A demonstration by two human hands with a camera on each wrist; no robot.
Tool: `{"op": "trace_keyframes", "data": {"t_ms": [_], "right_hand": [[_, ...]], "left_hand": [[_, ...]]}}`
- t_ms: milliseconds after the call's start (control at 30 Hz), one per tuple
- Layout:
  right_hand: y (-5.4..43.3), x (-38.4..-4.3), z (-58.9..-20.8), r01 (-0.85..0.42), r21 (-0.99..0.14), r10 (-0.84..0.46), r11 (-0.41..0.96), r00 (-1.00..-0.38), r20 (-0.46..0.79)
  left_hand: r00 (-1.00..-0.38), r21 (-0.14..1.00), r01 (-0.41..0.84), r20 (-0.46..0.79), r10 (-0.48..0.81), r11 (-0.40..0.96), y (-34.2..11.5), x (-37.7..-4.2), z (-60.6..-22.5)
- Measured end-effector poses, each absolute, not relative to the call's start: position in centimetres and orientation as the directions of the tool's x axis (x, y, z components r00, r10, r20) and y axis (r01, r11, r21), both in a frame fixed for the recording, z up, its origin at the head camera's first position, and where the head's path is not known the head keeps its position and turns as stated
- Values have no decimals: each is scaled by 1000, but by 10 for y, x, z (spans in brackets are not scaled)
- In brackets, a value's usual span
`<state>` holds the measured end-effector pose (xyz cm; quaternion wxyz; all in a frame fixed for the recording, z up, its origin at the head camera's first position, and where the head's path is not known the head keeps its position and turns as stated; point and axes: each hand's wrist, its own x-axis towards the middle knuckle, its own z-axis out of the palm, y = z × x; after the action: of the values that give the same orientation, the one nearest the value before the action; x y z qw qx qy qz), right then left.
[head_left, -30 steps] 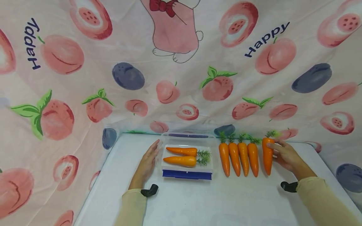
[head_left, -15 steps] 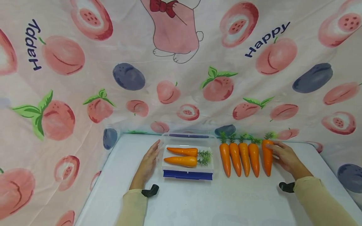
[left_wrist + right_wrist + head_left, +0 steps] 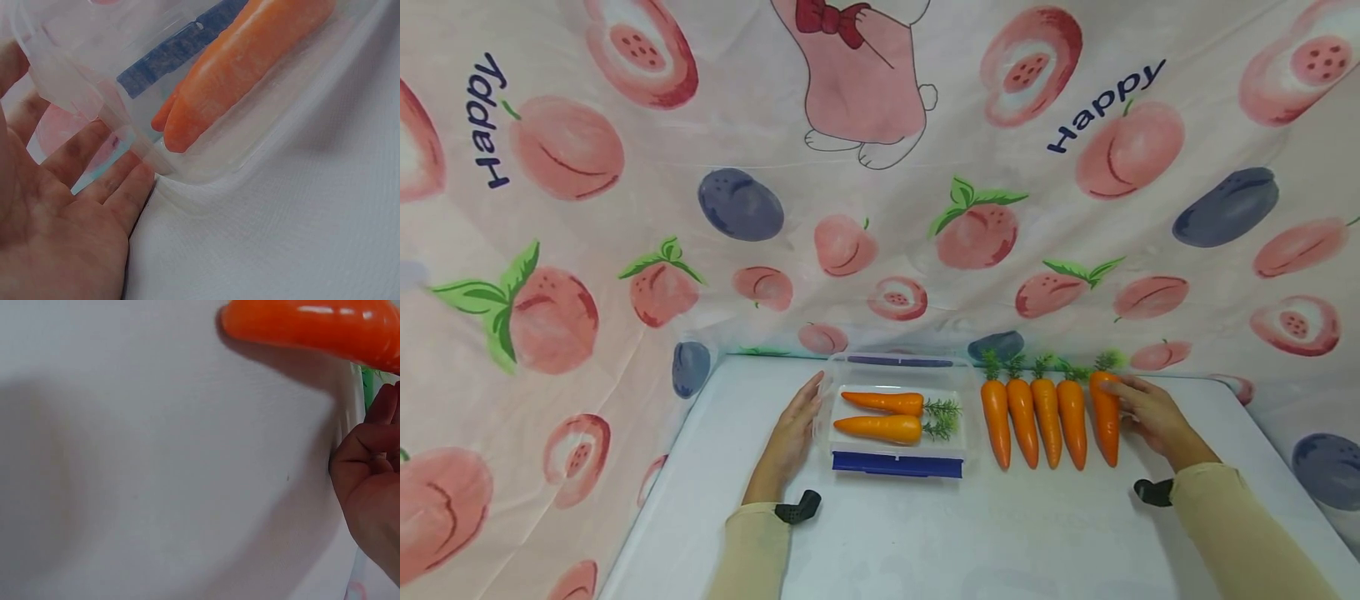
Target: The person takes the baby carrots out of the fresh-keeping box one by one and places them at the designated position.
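In the head view, my left hand (image 3: 792, 429) rests with extended fingers against the left wall of a clear plastic box (image 3: 897, 462). Its fingertips touch the box corner in the left wrist view. Inside the box lie two orange carrots (image 3: 880, 429) with green tops to the right. My right hand (image 3: 1157, 417) holds the upper part of another carrot (image 3: 1105, 425), at the right end of a row, fingers at its right side and over its top. That carrot leans slightly, tip down toward me. Part of the right hand is cut off in the right wrist view.
Several carrots (image 3: 1047, 425) stand side by side in a row between the box and the right hand, leaves toward the back. A blue clasp flap (image 3: 897, 464) hangs at the box front. Behind the white table (image 3: 970, 533) rises a fruit-printed cloth (image 3: 880, 192).
My right hand has shifted left with the carrot, bringing its top nearer the row and tilting it a little. The left hand and the box have stayed in place.
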<state>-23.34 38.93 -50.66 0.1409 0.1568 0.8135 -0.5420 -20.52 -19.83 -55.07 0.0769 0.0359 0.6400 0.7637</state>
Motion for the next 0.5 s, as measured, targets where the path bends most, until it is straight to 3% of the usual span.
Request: {"op": "trace_keyframes", "data": {"t_ms": [500], "right_hand": [[384,-234,-515,505,-782,172,366,-862,-476]], "left_hand": [[-986,983,-71,-44,160,-167,-196,-206,-551]]}}
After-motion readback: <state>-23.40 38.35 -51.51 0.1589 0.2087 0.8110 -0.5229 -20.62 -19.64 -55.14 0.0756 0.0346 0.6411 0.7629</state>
